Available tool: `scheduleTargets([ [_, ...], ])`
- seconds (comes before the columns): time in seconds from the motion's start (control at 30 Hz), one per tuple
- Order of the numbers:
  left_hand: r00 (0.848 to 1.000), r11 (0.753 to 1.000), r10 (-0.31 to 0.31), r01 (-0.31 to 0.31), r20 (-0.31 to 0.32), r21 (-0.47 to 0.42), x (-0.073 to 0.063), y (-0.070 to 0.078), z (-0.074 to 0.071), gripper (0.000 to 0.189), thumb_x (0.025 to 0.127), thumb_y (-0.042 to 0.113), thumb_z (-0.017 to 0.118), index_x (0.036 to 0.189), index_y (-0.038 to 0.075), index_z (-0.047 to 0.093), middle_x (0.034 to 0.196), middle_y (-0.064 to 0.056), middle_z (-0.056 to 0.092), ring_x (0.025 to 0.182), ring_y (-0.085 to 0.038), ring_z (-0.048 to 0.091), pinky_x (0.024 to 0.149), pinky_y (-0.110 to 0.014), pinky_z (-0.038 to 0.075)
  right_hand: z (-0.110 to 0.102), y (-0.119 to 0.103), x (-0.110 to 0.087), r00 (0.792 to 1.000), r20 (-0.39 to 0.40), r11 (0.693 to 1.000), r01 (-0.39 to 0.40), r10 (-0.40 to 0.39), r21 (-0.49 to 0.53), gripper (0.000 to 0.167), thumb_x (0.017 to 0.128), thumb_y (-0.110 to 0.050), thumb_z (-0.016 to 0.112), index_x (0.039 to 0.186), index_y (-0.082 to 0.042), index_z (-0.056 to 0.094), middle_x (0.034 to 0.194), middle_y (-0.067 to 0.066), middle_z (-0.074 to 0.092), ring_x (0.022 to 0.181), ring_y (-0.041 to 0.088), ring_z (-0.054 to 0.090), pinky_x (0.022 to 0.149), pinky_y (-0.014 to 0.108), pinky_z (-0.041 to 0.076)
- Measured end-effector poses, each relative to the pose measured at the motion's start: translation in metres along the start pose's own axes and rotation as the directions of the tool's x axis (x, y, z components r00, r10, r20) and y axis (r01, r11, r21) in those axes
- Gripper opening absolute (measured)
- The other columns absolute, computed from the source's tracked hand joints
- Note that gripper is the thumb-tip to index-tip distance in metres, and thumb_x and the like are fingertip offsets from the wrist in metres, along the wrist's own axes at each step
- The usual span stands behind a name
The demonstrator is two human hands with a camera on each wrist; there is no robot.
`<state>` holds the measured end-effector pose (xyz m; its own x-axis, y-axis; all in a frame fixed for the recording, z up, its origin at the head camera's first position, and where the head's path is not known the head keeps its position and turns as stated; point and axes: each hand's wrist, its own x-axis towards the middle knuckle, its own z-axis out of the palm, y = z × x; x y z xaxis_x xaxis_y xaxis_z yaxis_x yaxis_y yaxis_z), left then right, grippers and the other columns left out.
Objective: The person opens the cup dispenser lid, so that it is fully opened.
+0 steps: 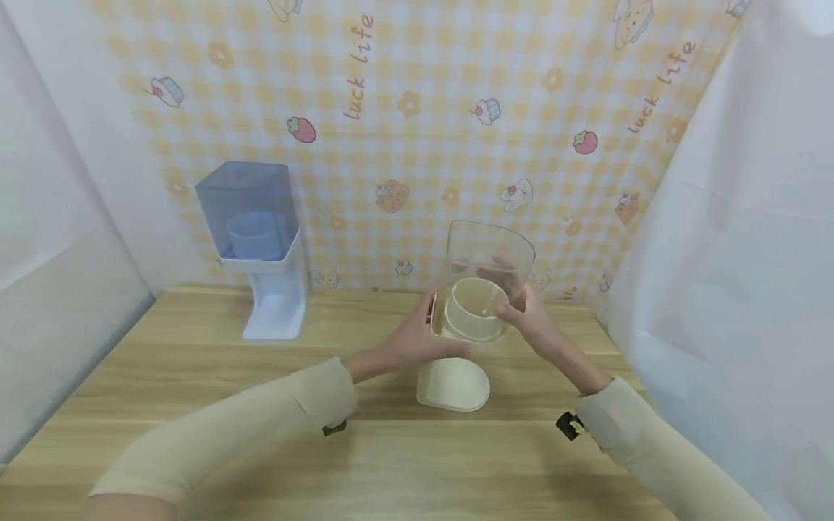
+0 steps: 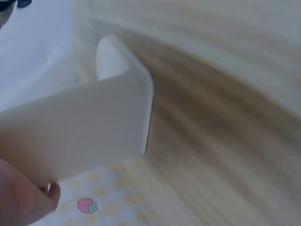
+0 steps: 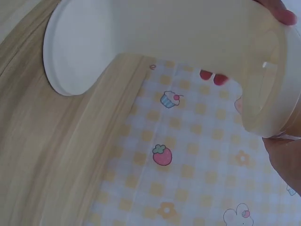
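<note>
Cream dispenser (image 3: 188,35): occupying the right half of the tabletop (image 1: 404,463), between the two hands; base (image 1: 454,383) pointing toward the wearer, cup (image 1: 474,325) showing at the top, clear cover (image 1: 490,242) rising above it

Left hand (image 1: 417,339): gripping the upper body from the left, thumb lying across the front below the cup

Right hand (image 1: 531,318): curling round the right side of the upper body, thumb resting by the cup rim, fingers showing through the clear cover; whether it is pinching cup wall or cover, cannot tell

Handling, by judgement: the hands are apparently adjusting the top parts; the left is best bracing the body firmly, while the right is guiding gently, holding the cup level and sparing the thin cover any squeeze

Blue dispenser (image 1: 287,210): standing well apart at left, probably offering a pattern for how cover and cup sit

Obscured: left fingers are mostly passing behind the body; the left-wrist view is cutting its hand at the corner, the right-wrist view cropping the top; cover edges are fading into the patterned cloth (image 1: 417,145); whether the base is touching the tabletop is staying unclear
</note>
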<state>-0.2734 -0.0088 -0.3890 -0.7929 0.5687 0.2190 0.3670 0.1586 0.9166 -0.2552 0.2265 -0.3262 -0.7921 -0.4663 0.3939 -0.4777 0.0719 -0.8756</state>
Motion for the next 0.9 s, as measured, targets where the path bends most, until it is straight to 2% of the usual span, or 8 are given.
scheduleTargets([
  [0.07,0.998,1.0,0.0,0.001,-0.061,0.029,-0.007,0.001,0.002,0.107,0.072,0.055,0.085,0.152,0.038,0.015,0.142,0.006,0.044,0.13,-0.021,0.047,0.104,-0.049,0.046,0.003,-0.001,0.003,1.0,0.009,1.0,-0.001,0.001,0.02,0.104,0.086,-0.065,0.065,0.157,-0.01,0.012,0.154,0.033,0.029,0.149,0.046,0.017,0.118,0.07,0.008],
  [0.17,0.992,0.997,-0.013,0.022,-0.127,0.069,-0.015,0.003,0.0,0.111,0.071,0.057,0.085,0.153,0.04,0.012,0.144,0.007,0.041,0.134,-0.023,0.044,0.106,-0.052,0.044,0.007,-0.003,0.009,1.0,0.015,0.998,0.0,-0.001,0.055,0.105,0.083,-0.063,0.07,0.156,-0.013,0.014,0.155,0.032,0.03,0.147,0.034,0.029,0.12,0.046,0.029],
  [0.3,0.99,0.996,-0.037,0.049,-0.133,0.081,-0.024,0.004,-0.007,0.116,0.071,0.057,0.085,0.154,0.04,0.007,0.152,0.002,0.035,0.142,-0.027,0.037,0.11,-0.058,0.038,0.013,-0.008,0.018,0.998,0.039,0.994,0.041,-0.045,0.1,0.1,0.083,-0.057,0.075,0.155,-0.017,0.018,0.155,0.029,0.031,0.142,0.033,0.039,0.107,0.029,0.045],
  [0.4,0.99,0.995,-0.044,0.055,-0.136,0.078,-0.027,0.002,-0.009,0.118,0.07,0.056,0.086,0.156,0.037,0.006,0.153,0.001,0.034,0.143,-0.027,0.036,0.111,-0.059,0.038,0.018,-0.015,0.023,0.998,0.024,0.993,0.048,-0.051,0.11,0.104,0.079,-0.058,0.077,0.155,-0.018,0.019,0.157,0.024,0.03,0.144,0.042,0.034,0.115,0.045,0.038],
  [0.53,0.988,0.998,-0.007,0.015,-0.151,0.054,-0.027,-0.004,-0.008,0.112,0.072,0.05,0.087,0.154,0.033,0.013,0.146,0.003,0.038,0.133,-0.021,0.046,0.106,-0.052,0.045,0.026,-0.02,0.027,0.999,-0.046,0.995,0.029,-0.025,0.095,0.12,0.069,-0.067,0.079,0.156,-0.015,0.016,0.159,0.021,0.029,0.147,0.043,0.028,0.12,0.059,0.022],
  [0.6,0.989,0.999,0.016,-0.01,-0.15,0.039,-0.026,-0.008,-0.007,0.107,0.074,0.045,0.087,0.153,0.032,0.016,0.143,0.003,0.039,0.128,-0.019,0.048,0.105,-0.049,0.046,0.029,-0.02,0.028,0.997,-0.07,0.997,0.033,-0.028,0.074,0.123,0.066,-0.069,0.078,0.157,-0.014,0.016,0.158,0.021,0.031,0.147,0.042,0.03,0.121,0.054,0.023],
  [0.77,0.988,0.999,0.046,-0.045,-0.148,0.01,-0.026,-0.013,-0.006,0.103,0.076,0.04,0.086,0.151,0.027,0.017,0.141,0.0,0.041,0.127,-0.02,0.048,0.106,-0.048,0.046,0.034,-0.019,0.03,0.995,-0.103,0.998,0.019,-0.014,0.052,0.116,0.068,-0.067,0.079,0.154,-0.017,0.021,0.154,0.015,0.038,0.14,0.039,0.039,0.115,0.036,0.039],
  [0.9,0.984,0.997,0.077,-0.081,-0.159,-0.017,-0.025,-0.015,-0.003,0.102,0.078,0.039,0.085,0.152,0.023,0.016,0.14,-0.003,0.044,0.125,-0.022,0.05,0.105,-0.046,0.047,0.036,-0.018,0.029,0.993,-0.118,0.996,0.034,-0.025,0.078,0.11,0.071,-0.063,0.08,0.153,-0.018,0.023,0.149,0.011,0.043,0.135,0.03,0.046,0.114,0.035,0.04],
])
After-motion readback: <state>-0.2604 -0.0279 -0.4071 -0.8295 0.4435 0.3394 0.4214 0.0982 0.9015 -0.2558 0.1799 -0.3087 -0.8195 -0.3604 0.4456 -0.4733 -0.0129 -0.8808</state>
